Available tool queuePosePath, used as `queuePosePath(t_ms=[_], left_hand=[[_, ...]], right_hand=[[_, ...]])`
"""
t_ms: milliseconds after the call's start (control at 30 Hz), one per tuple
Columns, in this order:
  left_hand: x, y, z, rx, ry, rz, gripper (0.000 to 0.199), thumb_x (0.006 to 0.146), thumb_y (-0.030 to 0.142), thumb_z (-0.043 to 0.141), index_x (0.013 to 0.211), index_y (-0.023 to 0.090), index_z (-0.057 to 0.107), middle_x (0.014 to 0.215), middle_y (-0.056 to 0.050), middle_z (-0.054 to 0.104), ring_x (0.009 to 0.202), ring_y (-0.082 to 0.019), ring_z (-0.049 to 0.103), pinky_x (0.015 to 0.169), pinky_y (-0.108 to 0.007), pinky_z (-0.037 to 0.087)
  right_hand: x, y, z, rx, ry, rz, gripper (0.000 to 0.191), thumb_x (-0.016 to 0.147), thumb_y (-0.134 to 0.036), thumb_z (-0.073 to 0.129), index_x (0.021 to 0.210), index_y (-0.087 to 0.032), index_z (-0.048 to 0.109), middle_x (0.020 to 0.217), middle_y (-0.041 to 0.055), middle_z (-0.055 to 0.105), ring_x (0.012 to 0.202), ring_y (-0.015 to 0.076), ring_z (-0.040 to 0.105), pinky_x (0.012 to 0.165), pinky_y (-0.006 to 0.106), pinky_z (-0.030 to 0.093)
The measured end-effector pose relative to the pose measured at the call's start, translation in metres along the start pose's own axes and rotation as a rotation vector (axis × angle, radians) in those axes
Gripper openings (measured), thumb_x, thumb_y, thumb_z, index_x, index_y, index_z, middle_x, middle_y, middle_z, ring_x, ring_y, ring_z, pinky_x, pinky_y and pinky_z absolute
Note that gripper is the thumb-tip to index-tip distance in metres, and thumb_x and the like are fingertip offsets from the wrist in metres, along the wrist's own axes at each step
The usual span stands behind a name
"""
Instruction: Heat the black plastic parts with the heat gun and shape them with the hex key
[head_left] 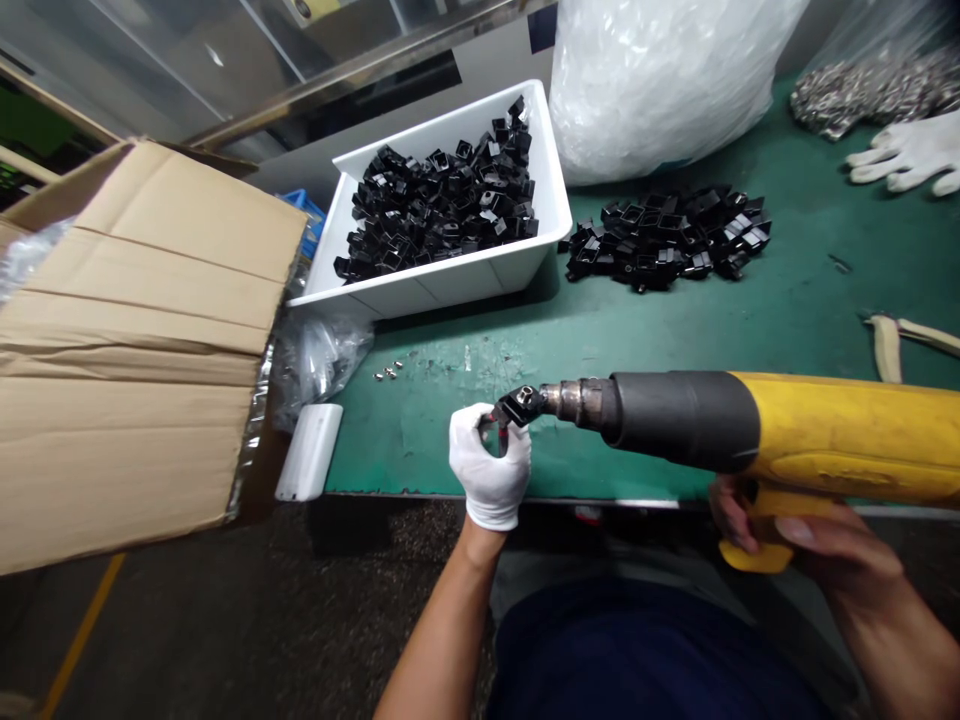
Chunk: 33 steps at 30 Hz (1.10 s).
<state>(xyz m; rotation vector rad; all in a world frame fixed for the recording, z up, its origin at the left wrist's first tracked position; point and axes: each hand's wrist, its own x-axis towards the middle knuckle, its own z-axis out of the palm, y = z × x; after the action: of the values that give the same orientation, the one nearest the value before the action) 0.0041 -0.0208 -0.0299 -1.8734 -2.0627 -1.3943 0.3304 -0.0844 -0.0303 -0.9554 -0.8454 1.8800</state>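
Observation:
My left hand (491, 470), in a white glove, is closed around what look like small pliers (502, 438) with dark and red handles, partly hidden by the fingers. At their end, just beyond the fingers, is a small black plastic part (516, 406) with a shiny metal insert (526, 394) on top. My bare right hand (817, 540) grips the handle of a yellow heat gun (847, 430). Its stepped metal nozzle (577, 400) points left, with the tip right at the black part; whether they touch I cannot tell.
Black parts fill a white bin (450, 285), and more form a pile (667, 240) beside it. Several small metal pieces (388, 373) lie on the green mat. Around are a cardboard box (142, 350), plastic bag (667, 90), bagged metal pieces (870, 90), white glove (911, 155) and white object (309, 452).

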Motion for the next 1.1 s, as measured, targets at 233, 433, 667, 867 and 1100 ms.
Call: queuePosePath(t_ms=[233, 433, 667, 867, 1100], left_hand=[[0.001, 0.001, 0.000, -0.005, 0.006, 0.013, 0.023, 0.085, 0.031, 0.068, 0.101, 0.018, 0.060, 0.090, -0.004, 0.061, 0.079, -0.017, 0.060, 0.075, -0.029, 0.048], [0.001, 0.000, 0.001, 0.009, 0.028, 0.034, 0.023, 0.083, 0.030, 0.069, 0.100, 0.017, 0.060, 0.090, -0.004, 0.061, 0.079, -0.017, 0.061, 0.075, -0.029, 0.049], [0.003, 0.004, -0.002, -0.089, -0.020, -0.045, 0.023, 0.084, 0.032, 0.071, 0.101, 0.016, 0.065, 0.091, -0.005, 0.064, 0.081, -0.017, 0.061, 0.079, -0.030, 0.049], [0.004, 0.006, -0.020, -0.745, -0.533, -0.458, 0.031, 0.094, 0.040, 0.060, 0.103, 0.013, 0.071, 0.082, -0.007, 0.070, 0.068, -0.016, 0.061, 0.068, -0.031, 0.050], [0.013, 0.000, -0.029, -1.051, -0.821, -0.605, 0.035, 0.090, 0.039, 0.064, 0.105, 0.009, 0.074, 0.086, -0.012, 0.075, 0.065, -0.019, 0.064, 0.066, -0.035, 0.052]], right_hand=[[-0.001, -0.002, 0.007, 0.016, 0.054, 0.003, 0.041, 0.073, -0.048, 0.071, 0.102, -0.019, 0.071, 0.078, 0.0073, 0.064, 0.059, 0.0222, 0.056, 0.053, 0.036, 0.042], [0.000, -0.003, 0.005, 0.007, 0.036, 0.005, 0.038, 0.074, -0.047, 0.069, 0.101, -0.020, 0.071, 0.078, 0.0071, 0.064, 0.060, 0.0221, 0.057, 0.054, 0.035, 0.042], [0.000, 0.001, 0.001, 0.019, 0.003, -0.004, 0.039, 0.076, -0.045, 0.068, 0.106, -0.020, 0.071, 0.080, 0.0078, 0.064, 0.061, 0.0229, 0.058, 0.055, 0.036, 0.043], [0.001, 0.012, -0.012, 0.058, -0.019, -0.018, 0.041, 0.079, -0.044, 0.065, 0.111, -0.019, 0.072, 0.079, 0.0112, 0.066, 0.061, 0.0266, 0.061, 0.055, 0.039, 0.048], [-0.003, 0.008, -0.008, -0.002, -0.001, 0.018, 0.034, 0.081, -0.042, 0.066, 0.107, -0.022, 0.075, 0.080, 0.0122, 0.068, 0.065, 0.0265, 0.062, 0.059, 0.038, 0.051]])
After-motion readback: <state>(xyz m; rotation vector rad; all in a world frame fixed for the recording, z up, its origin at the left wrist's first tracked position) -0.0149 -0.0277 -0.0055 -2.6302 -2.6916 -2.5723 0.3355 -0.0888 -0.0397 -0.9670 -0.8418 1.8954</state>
